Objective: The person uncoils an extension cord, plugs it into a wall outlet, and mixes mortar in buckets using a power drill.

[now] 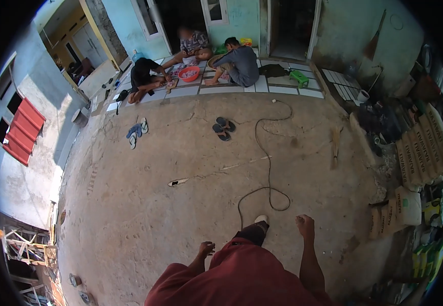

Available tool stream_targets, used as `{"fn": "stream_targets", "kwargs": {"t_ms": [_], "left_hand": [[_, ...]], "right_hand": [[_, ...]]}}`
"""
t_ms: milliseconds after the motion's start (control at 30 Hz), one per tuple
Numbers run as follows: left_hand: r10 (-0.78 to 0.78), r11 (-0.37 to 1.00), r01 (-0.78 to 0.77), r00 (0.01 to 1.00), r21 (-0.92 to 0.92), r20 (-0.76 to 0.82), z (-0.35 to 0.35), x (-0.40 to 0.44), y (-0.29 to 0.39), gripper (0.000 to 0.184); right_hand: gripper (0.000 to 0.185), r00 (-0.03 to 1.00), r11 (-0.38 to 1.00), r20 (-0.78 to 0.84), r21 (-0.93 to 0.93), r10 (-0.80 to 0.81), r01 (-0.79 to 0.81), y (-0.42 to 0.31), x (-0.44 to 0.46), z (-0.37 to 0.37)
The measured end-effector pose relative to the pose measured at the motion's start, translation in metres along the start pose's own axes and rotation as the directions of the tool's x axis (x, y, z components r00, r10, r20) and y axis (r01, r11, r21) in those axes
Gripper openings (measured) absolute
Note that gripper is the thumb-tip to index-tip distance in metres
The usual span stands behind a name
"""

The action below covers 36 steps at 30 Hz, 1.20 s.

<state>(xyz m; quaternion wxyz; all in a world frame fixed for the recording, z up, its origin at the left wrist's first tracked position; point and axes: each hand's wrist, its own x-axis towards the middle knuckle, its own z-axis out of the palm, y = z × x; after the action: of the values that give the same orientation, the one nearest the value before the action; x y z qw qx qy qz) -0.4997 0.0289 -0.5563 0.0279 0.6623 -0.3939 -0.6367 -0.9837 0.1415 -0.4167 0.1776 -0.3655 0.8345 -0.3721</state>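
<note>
My left hand (207, 249) hangs low beside my red shirt (242, 275), fingers loosely curled, with nothing visible in it. On the other side, my right hand (304, 225) is raised in front of me, its fingers folded in and no object showing. Both hands are over the concrete ground and touch nothing. A dark cable (269, 176) winds across the ground ahead and runs down close to my shoe (261, 219).
Three people sit on a tiled porch (183, 92) around a red basin (189, 74). Sandals (223, 128) and further sandals (137, 133) lie before it. Brown sacks (420, 148) and cardboard boxes (395, 211) line the right side. A hole (177, 182) breaks the concrete.
</note>
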Motion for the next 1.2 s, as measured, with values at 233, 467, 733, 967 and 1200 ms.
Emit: {"fn": "stream_targets", "kwargs": {"t_ms": [233,467,733,967,1200], "left_hand": [[0.196,0.973,-0.196,0.981,-0.123,-0.016,0.09,0.047,0.228,0.047],[0.313,0.921,-0.313,0.949,0.234,0.039,0.189,0.141,0.375,0.041],[0.438,0.871,-0.432,0.898,0.235,0.028,0.331,0.183,0.483,0.043],[0.156,0.973,-0.136,0.983,0.186,-0.1,0.395,0.206,0.522,0.041],[0.256,0.964,-0.264,0.948,-0.018,-0.19,0.472,0.307,0.721,0.049]], "right_hand": [[0.034,0.357,0.34,0.041,0.219,0.933,-0.915,0.144,-0.086,-0.134],[0.034,0.076,-0.024,0.183,0.491,0.98,-0.871,0.206,-0.094,-0.166],[0.035,0.003,-0.193,0.308,0.603,0.952,-0.774,0.318,0.118,-0.194],[0.036,0.67,0.544,-0.073,0.652,0.739,-0.529,0.282,0.572,-0.297],[0.037,0.935,0.86,0.102,0.368,0.341,-0.354,0.128,0.792,-0.308]]}}
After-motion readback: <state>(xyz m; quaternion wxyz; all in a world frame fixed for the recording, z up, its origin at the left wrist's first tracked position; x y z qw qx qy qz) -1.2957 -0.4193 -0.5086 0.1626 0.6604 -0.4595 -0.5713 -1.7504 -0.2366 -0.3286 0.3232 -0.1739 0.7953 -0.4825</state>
